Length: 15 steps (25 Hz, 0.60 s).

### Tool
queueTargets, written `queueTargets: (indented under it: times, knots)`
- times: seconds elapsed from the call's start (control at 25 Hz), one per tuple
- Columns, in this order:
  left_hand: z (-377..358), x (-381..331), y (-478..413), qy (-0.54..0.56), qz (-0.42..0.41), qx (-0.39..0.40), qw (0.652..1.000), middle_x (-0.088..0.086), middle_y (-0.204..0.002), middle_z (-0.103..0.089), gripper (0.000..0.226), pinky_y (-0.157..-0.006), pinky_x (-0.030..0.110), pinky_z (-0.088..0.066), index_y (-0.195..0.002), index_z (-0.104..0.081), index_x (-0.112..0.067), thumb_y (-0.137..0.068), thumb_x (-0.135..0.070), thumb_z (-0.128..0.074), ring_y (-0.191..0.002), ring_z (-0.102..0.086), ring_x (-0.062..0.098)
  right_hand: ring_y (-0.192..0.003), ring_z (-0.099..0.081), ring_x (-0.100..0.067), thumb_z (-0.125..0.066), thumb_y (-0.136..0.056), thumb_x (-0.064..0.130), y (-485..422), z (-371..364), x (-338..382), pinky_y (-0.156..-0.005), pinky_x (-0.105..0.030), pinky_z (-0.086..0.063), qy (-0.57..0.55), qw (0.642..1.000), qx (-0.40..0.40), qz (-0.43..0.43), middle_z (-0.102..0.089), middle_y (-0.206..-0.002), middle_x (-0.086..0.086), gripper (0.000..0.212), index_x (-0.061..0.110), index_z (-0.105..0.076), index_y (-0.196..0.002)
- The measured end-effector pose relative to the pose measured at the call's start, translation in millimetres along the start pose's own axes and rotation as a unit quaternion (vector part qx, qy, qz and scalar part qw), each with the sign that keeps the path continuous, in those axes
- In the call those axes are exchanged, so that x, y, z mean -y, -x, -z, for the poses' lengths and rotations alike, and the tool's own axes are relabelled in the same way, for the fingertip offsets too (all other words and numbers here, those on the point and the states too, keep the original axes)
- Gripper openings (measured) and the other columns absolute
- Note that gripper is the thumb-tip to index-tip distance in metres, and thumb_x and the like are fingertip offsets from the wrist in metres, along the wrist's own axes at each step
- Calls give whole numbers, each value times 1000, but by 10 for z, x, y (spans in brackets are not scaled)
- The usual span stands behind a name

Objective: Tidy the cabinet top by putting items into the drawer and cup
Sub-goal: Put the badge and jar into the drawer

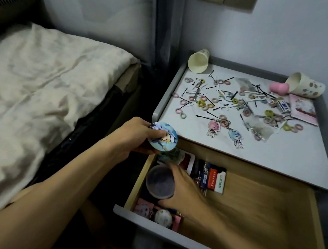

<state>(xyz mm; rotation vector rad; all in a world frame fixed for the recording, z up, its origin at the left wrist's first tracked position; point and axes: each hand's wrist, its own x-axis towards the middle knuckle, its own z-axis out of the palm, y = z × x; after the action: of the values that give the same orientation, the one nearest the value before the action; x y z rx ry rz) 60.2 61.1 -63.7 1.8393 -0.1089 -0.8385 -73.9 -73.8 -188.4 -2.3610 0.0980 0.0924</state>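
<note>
My left hand point(134, 137) grips a round blue badge point(164, 137) with a cartoon figure, held over the left rear corner of the open wooden drawer point(252, 210). My right hand point(185, 192), blurred, reaches into the drawer and its fingers curl round a translucent plastic cup point(159, 181) standing there. On the cabinet top point(271, 152) lie several hair ties, black hairpins, two acrylic keychains point(225, 132), and two paper cups tipped on their sides, one at the back left point(198, 62) and one at the back right point(305, 85).
The drawer also holds a card point(185, 159), battery packs point(212, 177), pink cards and a round white badge point(163, 218). A pink object point(279, 87) and a pink booklet point(304, 109) sit at the top's right. A bed point(37, 89) lies to the left.
</note>
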Motion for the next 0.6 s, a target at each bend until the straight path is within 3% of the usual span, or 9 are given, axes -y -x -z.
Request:
queueTargets:
  times: [0.12,0.32,0.48,0.6]
  knots:
    - [-4,3,2,4,0,1,1000,15,-91,-76,21,-68,28,-60,-96,-71,-1,-88,-21,-70,-79,-71,21,-126,-41,-2,-86,-63,37,1,-3,-14,-99,-19,-42,1,1000,3,4,-40,-145,9,104,34,-24,-146]
    - [-38,50,4,11,14,18,1000,17,-94,-75,19,-78,35,-60,-96,-70,1,-91,-18,-67,-83,-72,23,-133,-36,-8,-86,-60,48,57,88,23,-107,-30,-41,-21,999,25,-19,-29,-149,10,117,27,-16,-151]
    - [-127,69,12,18,32,47,998,19,-95,-74,22,-71,31,-60,-101,-68,6,-96,-14,-60,-81,-72,23,-137,-21,4,-82,-67,52,186,396,187,-108,-22,-28,-80,995,-44,-41,-17,-151,23,116,30,-9,-155]
    - [-197,85,27,18,41,69,997,20,-96,-74,23,-80,36,-59,-103,-68,8,-95,-13,-60,-88,-73,26,-137,-23,3,-79,-72,49,99,571,358,-109,-19,-28,-80,993,-82,-4,-18,-153,17,108,26,-13,-155]
